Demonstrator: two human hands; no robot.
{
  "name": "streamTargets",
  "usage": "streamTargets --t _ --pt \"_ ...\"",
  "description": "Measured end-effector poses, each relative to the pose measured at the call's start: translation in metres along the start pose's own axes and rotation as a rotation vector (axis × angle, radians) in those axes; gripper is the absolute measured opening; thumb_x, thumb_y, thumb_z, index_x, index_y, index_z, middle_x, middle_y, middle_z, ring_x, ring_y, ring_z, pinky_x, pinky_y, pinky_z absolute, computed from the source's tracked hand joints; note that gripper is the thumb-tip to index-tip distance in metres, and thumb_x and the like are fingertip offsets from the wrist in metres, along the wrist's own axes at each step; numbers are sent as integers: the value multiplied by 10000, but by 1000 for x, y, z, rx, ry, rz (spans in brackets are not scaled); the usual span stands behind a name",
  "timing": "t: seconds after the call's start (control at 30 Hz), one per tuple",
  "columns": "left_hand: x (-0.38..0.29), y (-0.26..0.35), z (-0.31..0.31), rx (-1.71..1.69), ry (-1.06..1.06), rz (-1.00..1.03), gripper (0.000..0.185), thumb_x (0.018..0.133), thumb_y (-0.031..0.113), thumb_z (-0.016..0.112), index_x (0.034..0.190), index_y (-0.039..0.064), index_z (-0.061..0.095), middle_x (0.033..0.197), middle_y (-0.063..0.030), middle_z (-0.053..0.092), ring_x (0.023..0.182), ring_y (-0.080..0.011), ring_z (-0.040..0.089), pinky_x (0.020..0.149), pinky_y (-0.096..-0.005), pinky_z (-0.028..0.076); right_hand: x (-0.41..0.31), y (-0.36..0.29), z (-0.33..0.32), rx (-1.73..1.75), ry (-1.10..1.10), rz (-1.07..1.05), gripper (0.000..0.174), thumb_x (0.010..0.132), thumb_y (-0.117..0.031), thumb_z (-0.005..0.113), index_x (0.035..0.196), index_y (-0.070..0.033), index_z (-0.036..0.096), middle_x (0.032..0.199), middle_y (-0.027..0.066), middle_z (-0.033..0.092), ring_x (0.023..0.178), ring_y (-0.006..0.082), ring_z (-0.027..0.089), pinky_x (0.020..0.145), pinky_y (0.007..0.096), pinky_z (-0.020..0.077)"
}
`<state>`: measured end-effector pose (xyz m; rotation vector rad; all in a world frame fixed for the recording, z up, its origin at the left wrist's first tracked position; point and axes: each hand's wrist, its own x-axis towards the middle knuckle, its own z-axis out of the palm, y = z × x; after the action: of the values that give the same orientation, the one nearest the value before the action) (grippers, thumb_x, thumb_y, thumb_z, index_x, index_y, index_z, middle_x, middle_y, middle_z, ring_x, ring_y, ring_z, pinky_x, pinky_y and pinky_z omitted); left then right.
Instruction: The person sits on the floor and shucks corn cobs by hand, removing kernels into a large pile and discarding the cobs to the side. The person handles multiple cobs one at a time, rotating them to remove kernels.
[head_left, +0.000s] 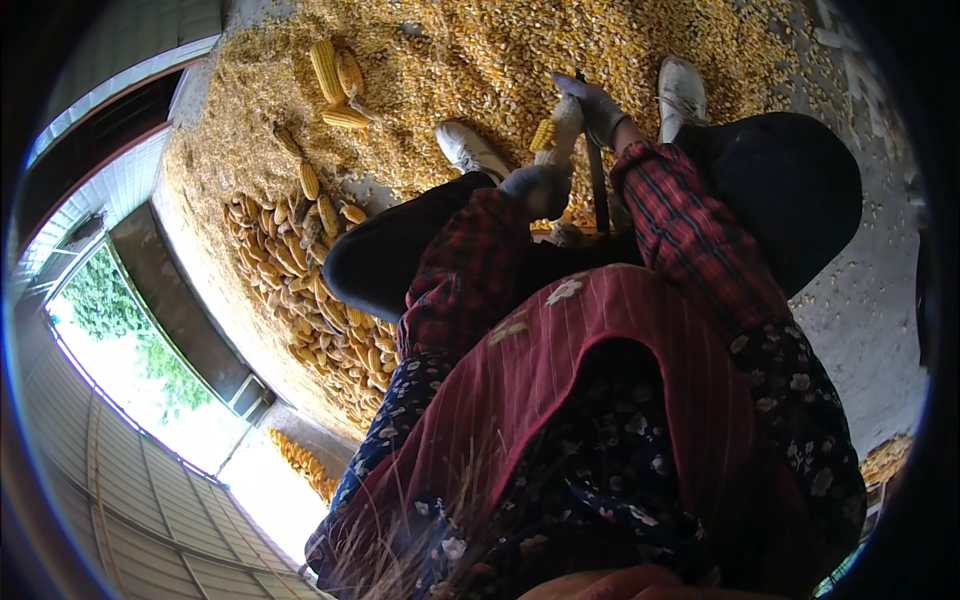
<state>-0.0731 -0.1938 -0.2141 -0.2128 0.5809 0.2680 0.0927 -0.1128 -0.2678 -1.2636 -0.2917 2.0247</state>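
Observation:
Both my hands wear greyish gloves. My left hand (537, 190) is closed around the lower end of a corn cob (556, 146), mostly stripped and pale, with a patch of yellow kernels still on its left side. My right hand (592, 105) lies against the cob's upper end and a dark, narrow upright bar (598, 184); how its fingers hold them is partly hidden. The bar runs down between my legs to a wooden piece (574, 231), where something pale, perhaps a bare cob, lies. Loose corn kernels (525, 45) are spread beyond my hands.
Several whole cobs (327, 71) lie on the kernels at upper left. A large heap of unshelled cobs (300, 262) is left of my knee. My shoes (469, 148) stand among the kernels. Grey concrete floor (862, 262) shows at right, and a low wall (180, 300) at left.

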Motion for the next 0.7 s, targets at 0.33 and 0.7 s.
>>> streamTargets --t 0.33,0.7 --pt "32 7 18 671 856 595 436 618 57 686 965 30 423 724 -60 529 579 -152 519 487 -307 448 -8 -12 5 -256 172 39 365 760 -422 562 728 -59 586 587 9 550 490 113 530 461 255 431" --pt "49 12 41 1775 1250 194 534 649 116 625 1090 23 339 1010 -205 520 933 -347 541 766 -389 447 1 -11 1 -685 337 14 520 717 -516 496 865 -28 597 834 164 601 794 280 581 750 382 446"
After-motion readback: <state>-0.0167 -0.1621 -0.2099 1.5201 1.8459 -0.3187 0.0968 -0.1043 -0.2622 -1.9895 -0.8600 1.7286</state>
